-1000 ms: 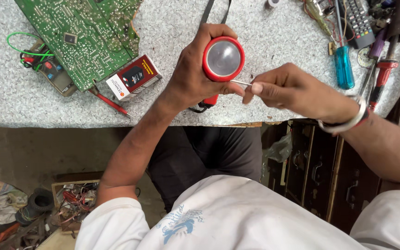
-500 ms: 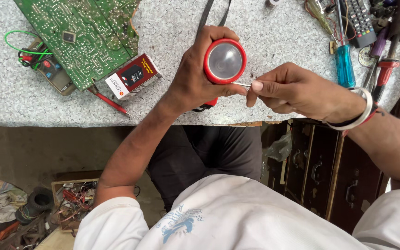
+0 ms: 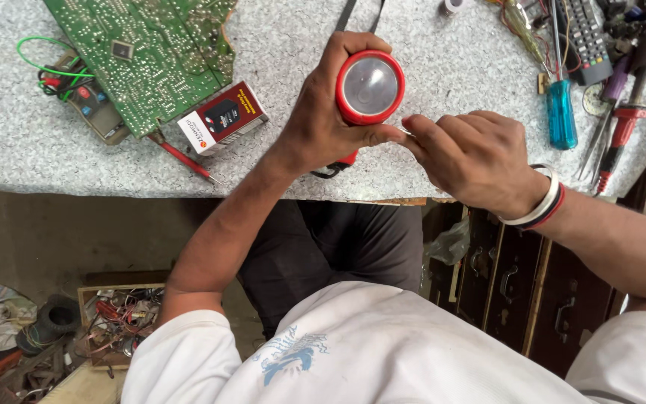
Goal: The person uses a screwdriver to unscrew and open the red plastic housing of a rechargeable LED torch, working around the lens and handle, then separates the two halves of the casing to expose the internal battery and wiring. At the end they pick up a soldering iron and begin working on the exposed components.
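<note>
The left hand (image 3: 323, 123) is wrapped around a round red plastic torch with a clear lens (image 3: 369, 86), fingers closed on its body and the lens tipped up toward the face — steadied above the near edge of the speckled grey stone worktop (image 3: 443, 67). The right hand (image 3: 472, 157) presses in beside the rim, its fingertips (image 3: 413, 127) pinched on a small metal piece I cannot make out. Toward the far left corner lie a green circuit board (image 3: 151, 52) and a small red-and-white carton (image 3: 222, 117); a blue-handled screwdriver (image 3: 561, 112) rests near the right edge — within reach.
</note>
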